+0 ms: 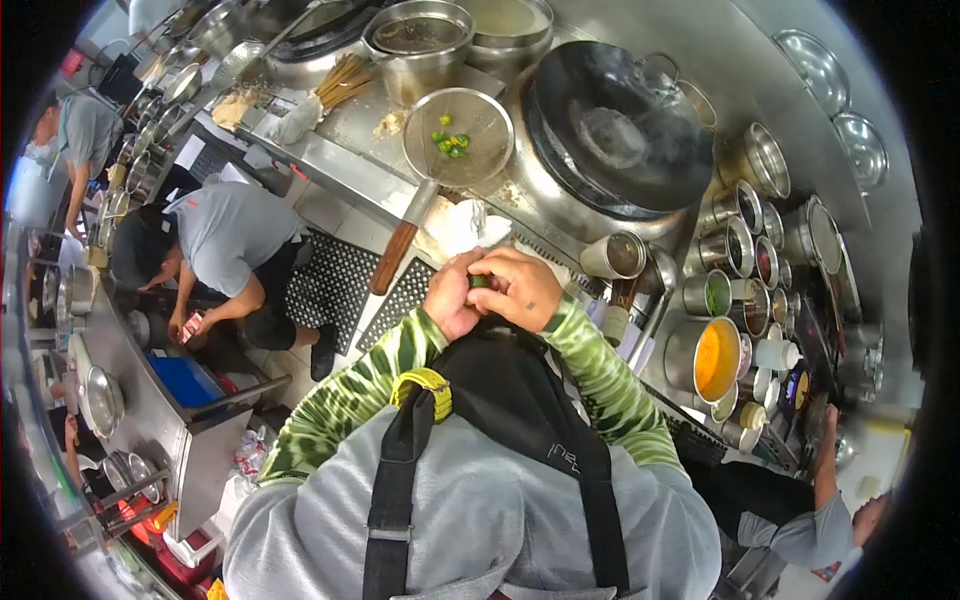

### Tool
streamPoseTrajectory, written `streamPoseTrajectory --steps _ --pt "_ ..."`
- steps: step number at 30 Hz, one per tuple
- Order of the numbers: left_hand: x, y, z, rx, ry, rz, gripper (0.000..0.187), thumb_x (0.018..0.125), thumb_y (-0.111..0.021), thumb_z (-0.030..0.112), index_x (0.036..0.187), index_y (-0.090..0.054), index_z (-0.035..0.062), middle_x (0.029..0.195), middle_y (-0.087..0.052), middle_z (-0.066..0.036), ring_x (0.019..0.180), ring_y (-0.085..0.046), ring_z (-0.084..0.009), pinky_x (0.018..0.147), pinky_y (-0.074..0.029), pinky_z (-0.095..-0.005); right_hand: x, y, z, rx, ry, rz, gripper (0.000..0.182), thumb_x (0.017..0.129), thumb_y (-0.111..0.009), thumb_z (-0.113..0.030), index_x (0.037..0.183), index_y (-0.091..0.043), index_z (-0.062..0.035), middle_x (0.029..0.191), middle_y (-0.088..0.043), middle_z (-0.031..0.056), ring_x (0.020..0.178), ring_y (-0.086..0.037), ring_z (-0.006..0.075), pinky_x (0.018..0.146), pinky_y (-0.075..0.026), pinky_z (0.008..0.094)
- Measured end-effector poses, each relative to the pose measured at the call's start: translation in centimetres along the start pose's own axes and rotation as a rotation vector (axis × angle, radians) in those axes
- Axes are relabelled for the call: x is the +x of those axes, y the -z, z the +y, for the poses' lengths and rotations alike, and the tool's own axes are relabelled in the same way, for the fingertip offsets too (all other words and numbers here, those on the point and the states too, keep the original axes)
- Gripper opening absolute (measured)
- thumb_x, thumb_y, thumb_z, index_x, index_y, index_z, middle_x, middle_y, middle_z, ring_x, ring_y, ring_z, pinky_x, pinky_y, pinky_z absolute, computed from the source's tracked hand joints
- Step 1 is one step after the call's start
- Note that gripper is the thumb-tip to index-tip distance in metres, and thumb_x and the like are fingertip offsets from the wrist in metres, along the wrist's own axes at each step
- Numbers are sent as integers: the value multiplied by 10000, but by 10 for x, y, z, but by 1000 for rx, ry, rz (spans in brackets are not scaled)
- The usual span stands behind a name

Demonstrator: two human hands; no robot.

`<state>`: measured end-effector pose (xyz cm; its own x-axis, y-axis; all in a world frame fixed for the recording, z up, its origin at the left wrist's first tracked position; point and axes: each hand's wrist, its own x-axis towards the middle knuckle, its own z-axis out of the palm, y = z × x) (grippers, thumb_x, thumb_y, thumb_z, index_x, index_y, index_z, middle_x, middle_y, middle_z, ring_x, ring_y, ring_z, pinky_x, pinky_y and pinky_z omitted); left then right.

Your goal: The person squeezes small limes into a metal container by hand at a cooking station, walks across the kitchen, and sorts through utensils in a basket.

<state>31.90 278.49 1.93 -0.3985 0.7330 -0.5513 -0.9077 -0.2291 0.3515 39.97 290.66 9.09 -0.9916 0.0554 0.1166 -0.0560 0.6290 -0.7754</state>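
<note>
Gripping a small green piece (478,282) — left hand (451,297), right hand (518,288) — both closed around it.

A steel cooktop (345,140) spans the area beyond my left hand (453,295) and right hand (517,288). Nearest my grip lies a crumpled white cloth (462,228) — past it, a mesh strainer (480,120), then a steel pot (413,88). A bamboo whisk (345,82) sits farther left, a wok (570,105) ahead-right.

Bright light; glints on steel pots (412,78); strong fisheye bending, black corners, left edge hazy.
</note>
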Motion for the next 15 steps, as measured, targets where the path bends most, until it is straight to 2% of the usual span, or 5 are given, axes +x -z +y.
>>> streamPoseTrajectory --steps 2,3,5,9,15 --pt "-6 -7 -1 69 16 -23 205 970 -473 293 967 -561 107 816 -587 -50 657 -557 -151 457 -397 -277 -5 -3 9 61 -60 7 276 797 -712 -199 1019 -656 -45 907 -658 131 763 -674 235 670 -520 333" --pt "-1 -3 -5 92 14 -97 210 970 -472 319 969 -554 125 817 -589 -42 637 -543 -142 444 -370 -264 -9 -4 8 314 -168 2 192 847 -673 -91 998 -637 20 836 -635 76 619 -614 120 577 -490 262" --pt "-7 -10 -4 129 62 -49 186 969 -483 321 965 -545 146 814 -590 -31 624 -533 -129 440 -346 -249 -18 -13 24 633 -289 124 175 866 -635 -44 1027 -631 23 840 -636 53 623 -596 103 565 -473 239" --pt "-14 -27 0 165 106 17 153 959 -520 307 994 -513 159 864 -596 -27 638 -536 -111 451 -343 -241 -39 15 46 1351 -416 269 271 915 -542 -126 1123 -596 39 903 -655 120 660 -585 134 608 -471 246" --pt "-21 -16 -1 199 118 -29 158 958 -530 294 1025 -496 155 903 -598 -30 663 -540 -110 463 -352 -237 -70 35 80 1535 -520 482 291 906 -549 -111 1161 -591 24 991 -660 143 787 -618 163 730 -528 296"
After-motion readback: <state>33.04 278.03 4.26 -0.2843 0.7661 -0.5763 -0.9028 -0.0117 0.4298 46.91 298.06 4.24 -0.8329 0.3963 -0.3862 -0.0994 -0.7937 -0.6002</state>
